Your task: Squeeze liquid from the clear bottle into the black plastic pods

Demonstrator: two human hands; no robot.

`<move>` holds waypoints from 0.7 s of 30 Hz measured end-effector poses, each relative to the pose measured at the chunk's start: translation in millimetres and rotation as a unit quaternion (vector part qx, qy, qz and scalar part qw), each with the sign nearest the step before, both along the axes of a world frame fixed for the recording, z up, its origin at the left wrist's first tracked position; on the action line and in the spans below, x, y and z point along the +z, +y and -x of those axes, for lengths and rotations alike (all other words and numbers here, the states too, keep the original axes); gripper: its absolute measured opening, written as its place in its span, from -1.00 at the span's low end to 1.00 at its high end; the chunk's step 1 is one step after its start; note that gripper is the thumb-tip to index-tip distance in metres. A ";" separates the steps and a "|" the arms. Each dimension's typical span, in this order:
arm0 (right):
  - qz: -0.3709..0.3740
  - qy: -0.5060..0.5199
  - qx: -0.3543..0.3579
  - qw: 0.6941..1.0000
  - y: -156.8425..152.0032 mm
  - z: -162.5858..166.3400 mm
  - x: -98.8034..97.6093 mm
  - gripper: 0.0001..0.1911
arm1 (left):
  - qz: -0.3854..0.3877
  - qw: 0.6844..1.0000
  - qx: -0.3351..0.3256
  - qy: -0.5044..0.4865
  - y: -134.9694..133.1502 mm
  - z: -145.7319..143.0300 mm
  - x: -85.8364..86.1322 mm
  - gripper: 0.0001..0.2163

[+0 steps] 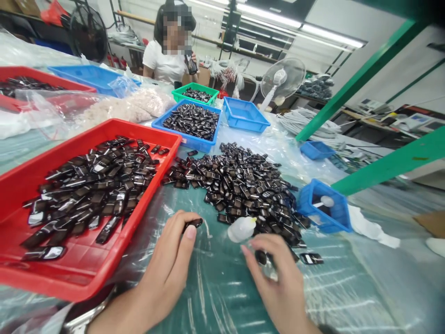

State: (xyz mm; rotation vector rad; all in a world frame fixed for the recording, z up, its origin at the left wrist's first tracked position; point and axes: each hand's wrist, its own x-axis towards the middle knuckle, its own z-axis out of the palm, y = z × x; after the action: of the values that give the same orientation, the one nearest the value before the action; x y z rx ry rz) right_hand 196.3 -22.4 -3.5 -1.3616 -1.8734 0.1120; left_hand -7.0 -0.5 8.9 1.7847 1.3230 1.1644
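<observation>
My left hand [174,253] is closed, with a small glossy black plastic piece [193,223] pinched between thumb and forefinger. My right hand [278,278] is curled, its thumb and forefinger tips close together; whatever they hold is not clear. Dark, shiny bits show in the gap between those fingers, and I cannot tell if they are held or lie behind. Just beyond the right fingertips a white squeeze bottle [242,229] with a yellow tip leans against a big heap of black plastic pieces [243,181]. One loose piece [312,258] lies right of that hand.
A red tray [139,227] of similar pieces stands at left. Behind the heap are a filled blue tray [205,146], a green tray [179,95] and another blue tray [246,123]. At right, a blue bin [325,222] sits near green posts [385,164]. A person [163,60] sits opposite.
</observation>
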 end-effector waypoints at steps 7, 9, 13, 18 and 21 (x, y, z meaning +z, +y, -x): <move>0.016 -0.173 0.076 0.982 4.7 41.3 -5.5 -0.70 | 0.015 0.999 -0.035 -0.022 -2.1 -1.5 -2.5 -0.81; 0.022 -0.199 0.054 0.978 12.8 46.7 -12.0 -0.67 | 0.019 0.999 -0.040 -0.024 -2.3 -1.5 -3.7 -0.80; 0.045 -0.201 0.028 0.978 21.3 50.9 -18.0 -0.62 | 0.017 0.998 -0.046 -0.029 -4.1 -2.0 -4.2 -0.81; 0.079 -0.103 0.068 0.989 15.0 47.1 1.5 -0.69 | -0.047 0.994 -0.102 -0.019 -7.0 -0.3 -2.6 -0.78; 0.122 0.006 0.101 0.987 7.5 38.9 23.9 -0.82 | -0.090 0.986 -0.143 0.009 -6.2 3.4 -2.9 -0.78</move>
State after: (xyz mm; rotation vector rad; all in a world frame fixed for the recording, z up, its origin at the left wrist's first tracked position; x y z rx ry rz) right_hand 157.4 -14.9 20.4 -1.3213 -2.0343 0.4654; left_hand -10.4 -6.7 6.0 2.0384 0.9548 1.1373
